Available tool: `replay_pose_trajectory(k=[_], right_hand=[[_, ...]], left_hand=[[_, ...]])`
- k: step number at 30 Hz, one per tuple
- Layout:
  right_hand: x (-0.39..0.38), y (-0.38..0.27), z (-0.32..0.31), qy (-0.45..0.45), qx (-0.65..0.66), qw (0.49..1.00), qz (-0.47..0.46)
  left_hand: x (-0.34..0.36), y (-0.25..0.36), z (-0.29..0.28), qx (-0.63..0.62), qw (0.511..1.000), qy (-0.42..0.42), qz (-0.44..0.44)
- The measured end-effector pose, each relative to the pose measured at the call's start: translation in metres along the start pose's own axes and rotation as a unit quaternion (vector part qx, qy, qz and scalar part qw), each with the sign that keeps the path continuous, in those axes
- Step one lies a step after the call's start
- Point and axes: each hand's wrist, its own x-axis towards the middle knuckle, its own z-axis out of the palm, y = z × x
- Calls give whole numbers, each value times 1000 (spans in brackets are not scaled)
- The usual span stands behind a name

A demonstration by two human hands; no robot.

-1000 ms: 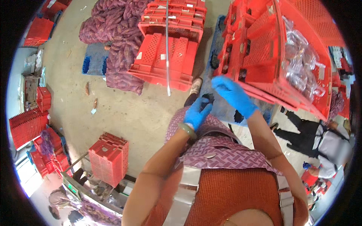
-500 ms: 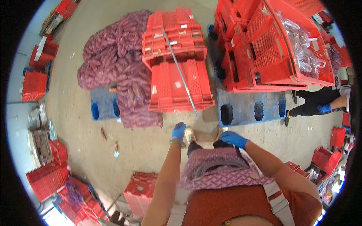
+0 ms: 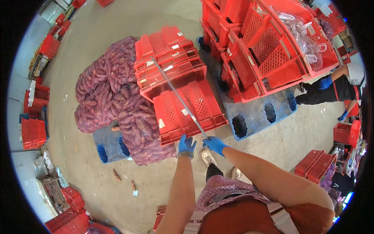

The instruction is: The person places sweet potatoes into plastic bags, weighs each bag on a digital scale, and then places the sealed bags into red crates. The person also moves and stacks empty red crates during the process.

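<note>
My left hand, in a blue glove, is at the front edge of a lower red crate, fingers spread upward. My gloved right hand grips the lower end of a long grey metal rod that slants over the crate and the stacked red crates behind it. Mesh sacks of purple sweet potatoes lie just left of that stack, partly on a blue pallet.
To the right, red crates holding clear bags stand on another blue pallet. A person is beside them. More crates are at the lower right and along the left wall. Loose sweet potatoes lie on the floor.
The view has moved closer to the middle crate stack. Both my hands have reached forward to it, and my right hand has taken hold of the rod's lower end.
</note>
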Motion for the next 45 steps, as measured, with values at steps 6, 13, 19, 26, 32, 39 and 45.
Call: replay_pose_trajectory(k=[6, 13, 19, 26, 32, 39, 45], right_hand=[[-77, -38, -28, 88, 16, 996, -11], [-172, 9, -75, 102, -28, 994, 33], [-219, 19, -97, 168, -182, 969, 17], [-201, 7, -122, 175, -191, 959, -112], [-159, -7, -152, 105, -174, 976, -74], [-113, -27, -185, 56, -220, 965, -134], [-127, -74, -156, 2, -183, 979, -85]], left_hand=[[42, 0, -3, -148, 988, -6, -36], [24, -47, -28, -34, 999, 40, 5], [-47, -93, -39, -66, 995, -69, 16], [-83, -90, -45, -87, 996, 0, 12], [-158, -117, -58, 4, 990, 31, 137], [-269, -131, -84, -109, 961, 190, 169], [-284, -122, -82, -221, 950, 148, 163]])
